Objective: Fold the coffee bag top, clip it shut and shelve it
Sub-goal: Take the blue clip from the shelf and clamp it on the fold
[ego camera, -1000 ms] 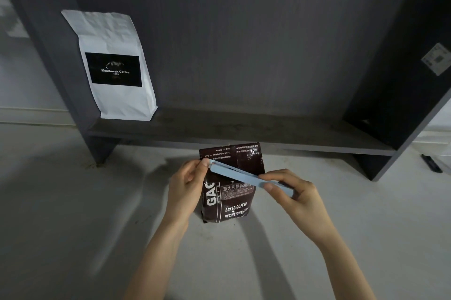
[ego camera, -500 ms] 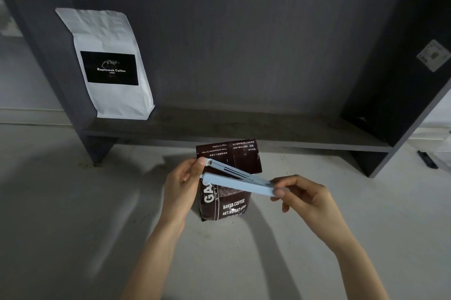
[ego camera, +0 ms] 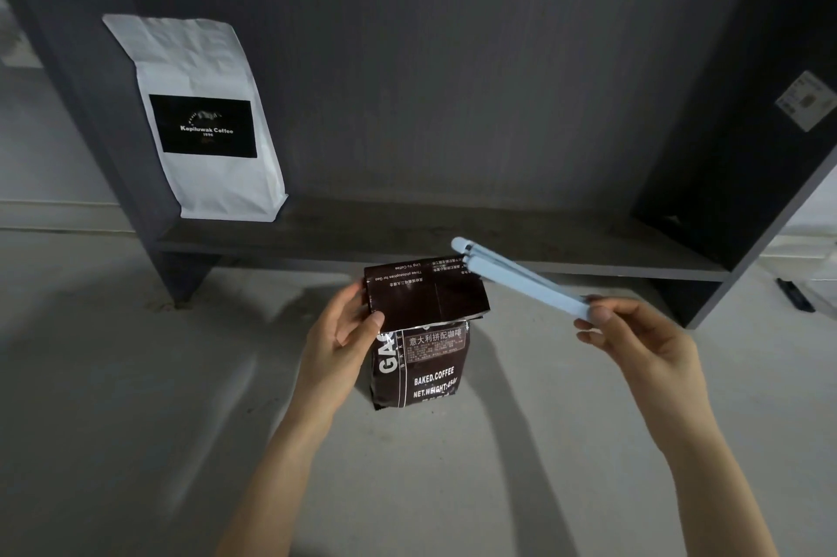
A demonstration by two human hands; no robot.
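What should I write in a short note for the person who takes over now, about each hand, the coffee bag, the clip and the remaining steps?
Left hand: holds the folded-over top flap of the dark coffee bag, thumb on the front of the fold. The bag stands upright on the floor, in front of the shelf.
Right hand: pinches one end of the light blue clip, which is lifted clear of the fold to the bag's right.
Done: top is folded.
Left: put the clip across the fold, close it, then set the bag on the shelf, probably in the free space right of the white coffee bag.
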